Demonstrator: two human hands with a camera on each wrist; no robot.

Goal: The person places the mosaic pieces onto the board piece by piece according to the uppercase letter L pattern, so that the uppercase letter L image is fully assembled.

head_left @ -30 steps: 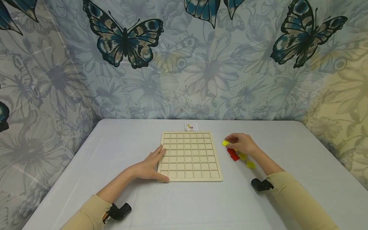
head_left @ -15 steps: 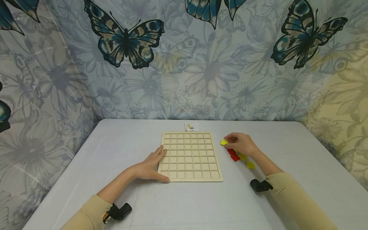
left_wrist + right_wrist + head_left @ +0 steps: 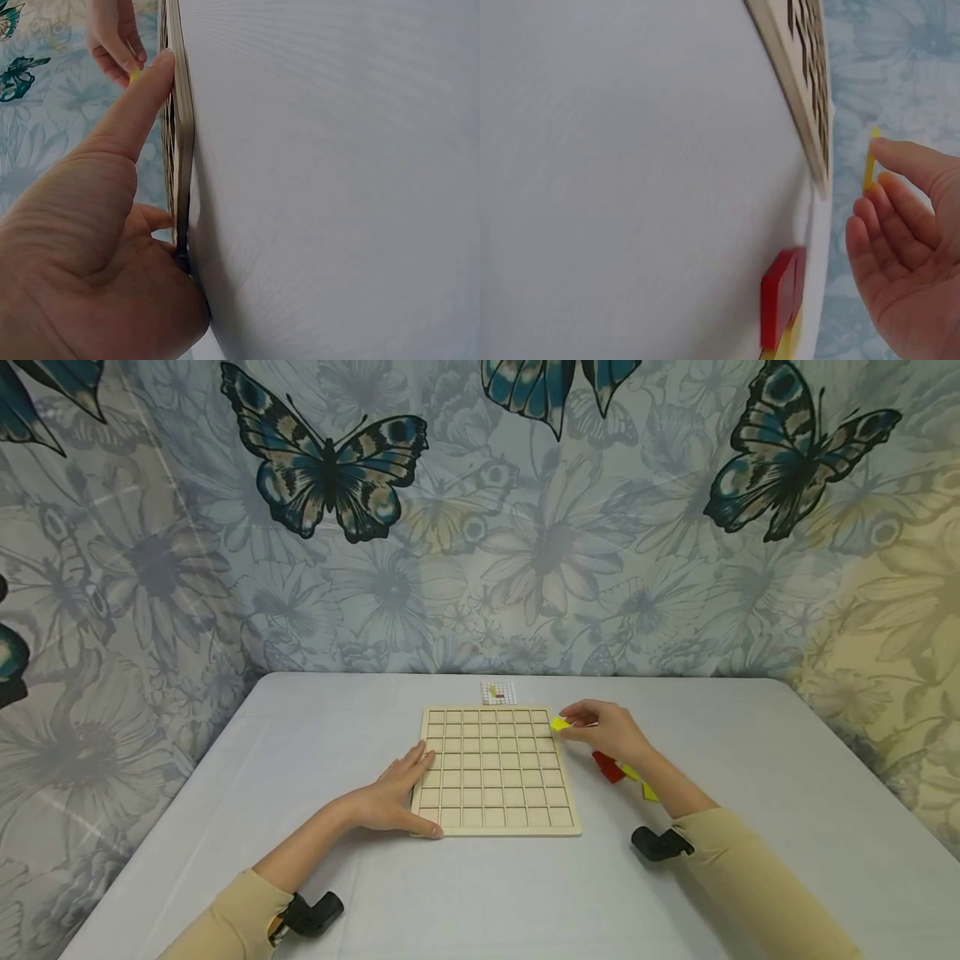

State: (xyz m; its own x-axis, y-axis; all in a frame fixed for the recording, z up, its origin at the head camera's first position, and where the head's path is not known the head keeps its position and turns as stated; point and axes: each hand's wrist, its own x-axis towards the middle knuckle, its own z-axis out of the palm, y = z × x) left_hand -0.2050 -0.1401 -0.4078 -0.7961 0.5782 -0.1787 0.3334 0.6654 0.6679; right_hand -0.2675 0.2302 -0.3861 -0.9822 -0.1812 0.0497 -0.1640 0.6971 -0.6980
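Note:
A pale wooden grid board (image 3: 491,768) with square recesses lies mid-table. My left hand (image 3: 390,793) rests on its left edge with fingers spread and straight; the left wrist view shows the thumb lying along the board's near edge. Between thumb and fingertips my right hand (image 3: 611,728) pinches a yellow square tile (image 3: 559,724), held by the board's upper right edge. In the right wrist view this yellow tile (image 3: 871,157) appears edge-on, raised off the table. Red tiles (image 3: 607,767) and yellow tiles (image 3: 650,792) lie below the right hand, partly hidden by the forearm.
A small printed card (image 3: 498,693) with a coloured grid pattern lies behind the board. White cloth covers the table (image 3: 480,893), and a butterfly-patterned backdrop (image 3: 480,568) stands behind it. Each sleeve has a black wrist camera (image 3: 660,843).
My right hand has moved left with the yellow tile, from above the loose tiles to the board's right edge. The left hand has stayed in place.

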